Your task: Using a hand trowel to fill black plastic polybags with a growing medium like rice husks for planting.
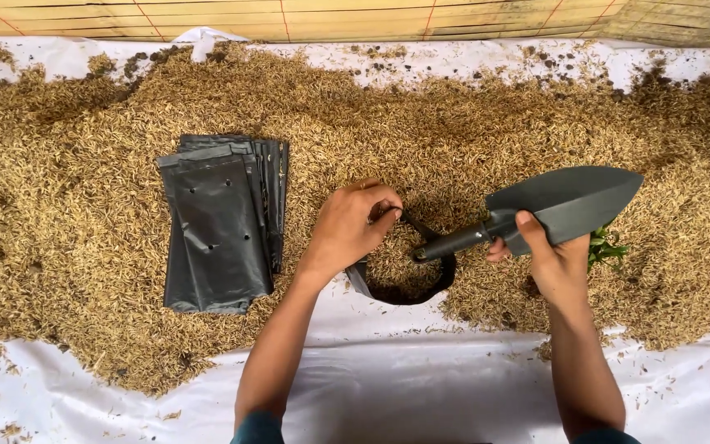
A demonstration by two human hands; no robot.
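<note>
You are looking down at a white plastic sheet [421,386] spread flat over the ground, bare along your near edge and again in a narrow strip at the far edge. A broad heap of golden-brown husks [454,123] covers its middle from left to right, with dark crumbs scattered at the far side. On the husks to your left lies a stack of flat black perforated bags [219,222], fanned slightly. At the heap's near rim stands an open black bag [404,275], filled with husks. A small green sprig [606,247] lies on the husks to your right.
</note>
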